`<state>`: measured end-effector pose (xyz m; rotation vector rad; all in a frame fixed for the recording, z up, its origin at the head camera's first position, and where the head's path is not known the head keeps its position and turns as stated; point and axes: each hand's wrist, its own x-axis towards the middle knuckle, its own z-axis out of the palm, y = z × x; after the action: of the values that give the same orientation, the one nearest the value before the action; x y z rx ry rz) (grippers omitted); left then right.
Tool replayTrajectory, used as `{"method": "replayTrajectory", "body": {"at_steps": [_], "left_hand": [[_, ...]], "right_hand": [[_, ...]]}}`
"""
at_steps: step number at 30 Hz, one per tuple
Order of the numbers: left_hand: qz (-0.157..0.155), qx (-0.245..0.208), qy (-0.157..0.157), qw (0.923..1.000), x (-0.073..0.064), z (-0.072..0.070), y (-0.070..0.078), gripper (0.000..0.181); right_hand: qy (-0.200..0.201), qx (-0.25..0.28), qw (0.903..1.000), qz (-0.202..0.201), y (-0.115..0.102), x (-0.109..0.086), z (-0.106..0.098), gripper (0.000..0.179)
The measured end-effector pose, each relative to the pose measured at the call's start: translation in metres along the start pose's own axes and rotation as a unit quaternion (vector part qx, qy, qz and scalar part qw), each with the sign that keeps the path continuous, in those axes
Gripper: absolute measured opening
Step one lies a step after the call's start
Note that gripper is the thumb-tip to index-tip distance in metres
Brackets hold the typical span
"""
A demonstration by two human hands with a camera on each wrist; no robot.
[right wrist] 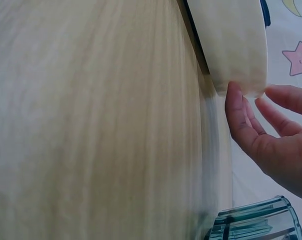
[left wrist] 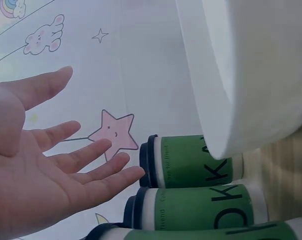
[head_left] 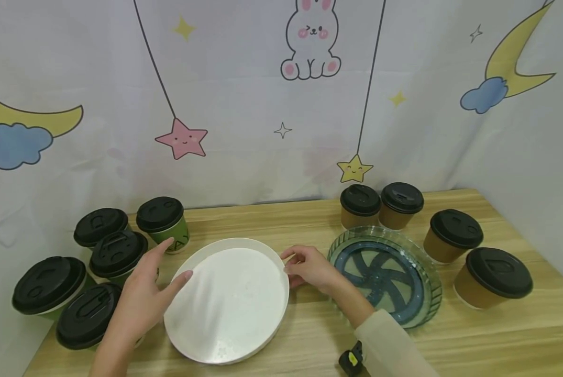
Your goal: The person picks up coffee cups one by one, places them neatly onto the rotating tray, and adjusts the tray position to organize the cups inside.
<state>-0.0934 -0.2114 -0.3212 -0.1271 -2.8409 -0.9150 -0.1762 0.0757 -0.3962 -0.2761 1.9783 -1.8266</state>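
Fingers (right wrist: 238,112) of my right hand (head_left: 311,269) pinch the right edge of a round white tray (head_left: 229,303), which sits on the desk (head_left: 309,335) between my hands. Its surface looks smooth, flat and pale, ringed by a low wall, and a few small specks show near its front. My left hand (head_left: 142,293) hangs spread by its left rim, thumb apart from the fingers. Green cups (left wrist: 186,159) stand left; a bluish, ribbed glass dish (head_left: 435,292) lies right.
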Motion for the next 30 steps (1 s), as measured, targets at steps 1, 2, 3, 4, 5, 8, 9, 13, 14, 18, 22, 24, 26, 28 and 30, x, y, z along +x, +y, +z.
{"method": "replayTrajectory", "body": {"at_steps": [1, 2, 3, 4, 5, 8, 9, 13, 14, 18, 22, 24, 26, 28, 30], "left_hand": [[0.001, 0.000, 0.003, 1.0000, 0.000, -0.002, 0.000, 0.073], [0.004, 0.001, 0.008, 1.0000, -0.001, -0.003, 0.000, 0.072], [0.006, 0.002, 0.010, 0.9999, -0.001, -0.005, 0.000, 0.073], [0.007, 0.004, 0.013, 0.9999, -0.001, -0.007, 0.000, 0.073], [0.010, 0.007, 0.020, 0.9997, -0.001, -0.008, 0.000, 0.073], [0.022, 0.009, 0.041, 0.9989, -0.003, -0.013, 0.001, 0.073], [0.023, 0.007, 0.046, 0.9986, -0.003, -0.014, 0.001, 0.073], [0.009, -0.005, 0.053, 0.9985, -0.006, -0.023, 0.002, 0.076], [0.001, -0.008, 0.052, 0.9986, -0.007, -0.026, 0.002, 0.077], [-0.030, 0.000, 0.049, 0.9984, -0.011, -0.036, 0.002, 0.083], [-0.049, 0.012, 0.054, 0.9973, -0.016, -0.042, -0.002, 0.085], [-0.066, 0.018, 0.049, 0.9965, -0.018, -0.044, -0.005, 0.086], [-0.083, 0.027, 0.045, 0.9952, -0.020, -0.046, -0.009, 0.088], [-0.097, 0.042, 0.045, 0.9933, -0.022, -0.047, -0.012, 0.090], [-0.102, 0.055, 0.055, 0.9918, -0.025, -0.048, -0.015, 0.089]], "right_hand": [[0.000, 0.000, 1.0000, 0.001, 0.000, 0.000, 0.000, 0.027], [0.000, 0.000, 1.0000, 0.001, 0.000, 0.000, 0.000, 0.027], [0.000, 0.000, 1.0000, 0.002, 0.001, 0.001, 0.000, 0.027], [0.000, 0.000, 1.0000, 0.003, 0.001, 0.001, -0.001, 0.027], [0.000, 0.001, 1.0000, 0.004, 0.001, 0.001, -0.001, 0.027], [0.000, 0.003, 1.0000, 0.005, 0.001, 0.002, -0.001, 0.027], [0.000, 0.004, 1.0000, 0.006, 0.001, 0.003, -0.001, 0.027], [-0.003, 0.005, 1.0000, 0.005, 0.001, 0.003, -0.002, 0.028], [-0.004, 0.004, 1.0000, 0.004, 0.001, 0.003, -0.002, 0.028], [-0.007, 0.002, 1.0000, -0.001, 0.000, 0.002, -0.002, 0.029], [-0.007, 0.003, 1.0000, -0.003, -0.001, 0.001, -0.002, 0.029], [-0.007, 0.003, 1.0000, -0.003, -0.001, 0.000, -0.002, 0.029], [-0.008, 0.003, 1.0000, -0.003, -0.001, 0.000, -0.002, 0.029], [-0.007, 0.002, 1.0000, -0.002, -0.001, 0.000, -0.001, 0.029], [-0.007, 0.002, 1.0000, -0.001, -0.001, 0.000, -0.001, 0.029]]}}
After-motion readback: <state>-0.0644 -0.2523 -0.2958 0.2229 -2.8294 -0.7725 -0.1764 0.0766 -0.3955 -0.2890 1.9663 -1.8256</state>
